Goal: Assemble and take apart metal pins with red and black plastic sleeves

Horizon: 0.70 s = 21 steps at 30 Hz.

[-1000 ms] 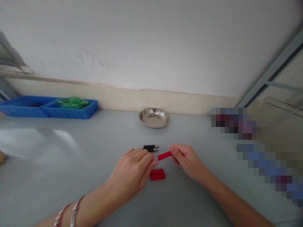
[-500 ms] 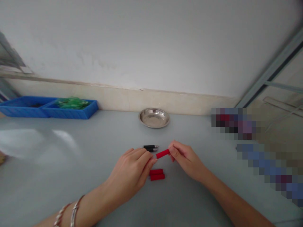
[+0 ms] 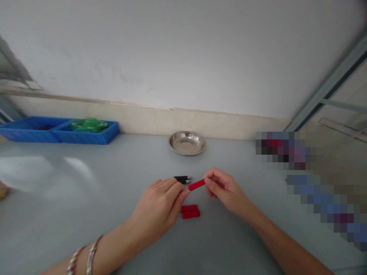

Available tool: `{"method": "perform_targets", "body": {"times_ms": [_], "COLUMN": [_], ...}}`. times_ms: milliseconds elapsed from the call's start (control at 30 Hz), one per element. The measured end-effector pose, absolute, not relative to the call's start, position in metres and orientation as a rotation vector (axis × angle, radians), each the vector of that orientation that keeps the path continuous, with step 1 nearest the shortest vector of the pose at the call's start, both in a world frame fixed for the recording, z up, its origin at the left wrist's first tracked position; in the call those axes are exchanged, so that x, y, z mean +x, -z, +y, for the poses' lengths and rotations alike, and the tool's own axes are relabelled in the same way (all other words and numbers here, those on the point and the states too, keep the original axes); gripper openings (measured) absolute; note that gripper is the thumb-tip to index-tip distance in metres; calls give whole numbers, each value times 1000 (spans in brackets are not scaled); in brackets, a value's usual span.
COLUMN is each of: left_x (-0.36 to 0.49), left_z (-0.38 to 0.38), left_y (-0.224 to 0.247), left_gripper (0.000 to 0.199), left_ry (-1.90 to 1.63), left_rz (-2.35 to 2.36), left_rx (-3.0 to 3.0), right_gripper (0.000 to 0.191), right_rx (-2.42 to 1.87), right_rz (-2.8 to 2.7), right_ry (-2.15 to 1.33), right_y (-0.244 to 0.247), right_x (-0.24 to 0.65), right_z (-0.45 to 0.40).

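Between my two hands is a red pen barrel (image 3: 196, 185), tilted slightly up to the right. My left hand (image 3: 162, 200) is closed on its left end, where a small clear or silvery bit shows at the fingertips. The thumb and index finger of my right hand (image 3: 225, 188) pinch its right end, the other fingers curled below. Two more red pen barrels (image 3: 190, 211) lie side by side on the table under my hands. Just beyond my left fingers are two black pen parts with silver tips (image 3: 183, 179), partly hidden by that hand.
A round steel dish (image 3: 187, 143) stands near the wall. At the back left is a blue divided tray (image 3: 86, 137), with green plastic pieces (image 3: 90, 125) in its right compartment and something dark in the left. Blurred-out items (image 3: 283, 149) lie along the right side of the grey table (image 3: 137, 160).
My right hand has shifted very slightly, its lower fingers loosening a little. The red pen barrel stays between both hands; the things on the table have not moved.
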<state>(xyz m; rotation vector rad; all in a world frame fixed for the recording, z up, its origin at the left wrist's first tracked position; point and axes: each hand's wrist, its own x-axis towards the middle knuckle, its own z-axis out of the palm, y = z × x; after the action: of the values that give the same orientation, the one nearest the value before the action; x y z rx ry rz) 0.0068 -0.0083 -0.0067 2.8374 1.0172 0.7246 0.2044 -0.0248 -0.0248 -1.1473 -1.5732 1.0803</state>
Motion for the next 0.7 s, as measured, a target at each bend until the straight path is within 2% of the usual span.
{"method": "perform_targets", "body": {"times_ms": [333, 700], "left_x": [7, 8], "left_z": [-7, -5], "left_y": [3, 4], "left_gripper": [33, 21], "left_ry": [-701, -318], "left_rz": [1075, 1173], "left_rx": [2774, 2847], "right_gripper": [24, 15], "right_rx": [-1113, -1233], "right_rz": [-1412, -1331], "right_ry": [-1082, -948], "right_y": [20, 19], "right_x": [206, 207], "right_z": [-23, -21]}}
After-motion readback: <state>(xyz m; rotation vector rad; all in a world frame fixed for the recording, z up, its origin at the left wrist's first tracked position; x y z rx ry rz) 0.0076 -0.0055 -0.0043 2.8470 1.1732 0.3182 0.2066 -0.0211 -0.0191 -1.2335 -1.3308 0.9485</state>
